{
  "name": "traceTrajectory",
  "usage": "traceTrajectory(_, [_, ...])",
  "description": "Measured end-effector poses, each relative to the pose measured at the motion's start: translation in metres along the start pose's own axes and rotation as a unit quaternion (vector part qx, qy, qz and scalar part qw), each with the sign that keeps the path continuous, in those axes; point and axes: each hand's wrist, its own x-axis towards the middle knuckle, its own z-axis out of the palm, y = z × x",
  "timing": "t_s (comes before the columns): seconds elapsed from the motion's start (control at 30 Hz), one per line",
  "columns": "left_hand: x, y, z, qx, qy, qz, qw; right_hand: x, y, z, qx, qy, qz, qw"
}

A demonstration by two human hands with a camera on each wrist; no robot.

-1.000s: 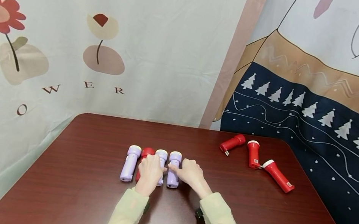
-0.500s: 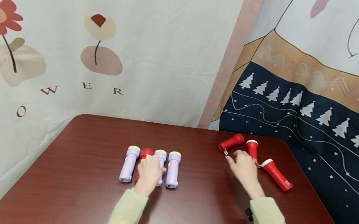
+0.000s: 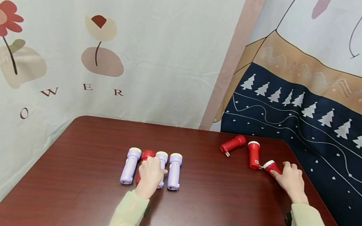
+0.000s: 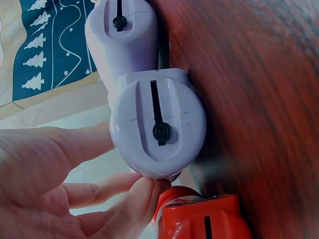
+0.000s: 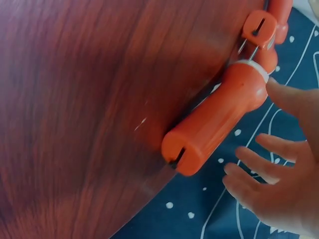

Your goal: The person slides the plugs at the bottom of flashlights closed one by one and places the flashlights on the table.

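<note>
My left hand (image 3: 150, 175) is over a row of flashlights. In the left wrist view its thumb and fingers hold a lilac flashlight (image 4: 177, 114), whose end has a black slider in a slot. Beside that one lie a red flashlight (image 3: 147, 155) and another lilac flashlight (image 3: 175, 170); a further lilac flashlight (image 3: 130, 165) forms the row's left end. Over at the right, my right hand (image 3: 292, 182) hovers at a red flashlight with a white rim (image 5: 219, 114). Its fingers are spread around that flashlight without gripping it, the thumb close to the head end.
Two more red flashlights lie near the back right: one tilted (image 3: 233, 144) with metal prongs out, the other (image 3: 254, 154) with a white rim, its prongs near the right hand's flashlight. The brown table (image 3: 84, 207) ends at a patterned cloth (image 3: 304, 126).
My right hand has left the rightmost lilac flashlight and moved right, past the middle red flashlight, to the far-right red one. The left hand has stayed on the row.
</note>
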Motion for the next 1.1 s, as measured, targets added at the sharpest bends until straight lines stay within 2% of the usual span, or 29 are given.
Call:
traceTrajectory(0.17, [0.000, -0.001, 0.000, -0.005, 0.001, 0.001, 1.0000, 0.003, 0.009, 0.001, -0.002, -0.068, 0.012, 0.998])
traceTrajectory(0.33, [0.001, -0.001, 0.001, -0.002, -0.003, 0.002, 1.0000, 0.004, 0.014, 0.004, 0.003, -0.099, 0.023, 0.995])
traceTrajectory(0.8, [0.001, 0.000, -0.003, 0.000, -0.014, -0.004, 0.9999, 0.004, 0.020, 0.004, 0.025, -0.107, 0.023, 0.994])
traceTrajectory(1.1, [0.000, 0.000, -0.002, 0.001, -0.010, -0.006, 0.9999, 0.005, 0.022, 0.005, 0.028, -0.110, 0.022, 0.993])
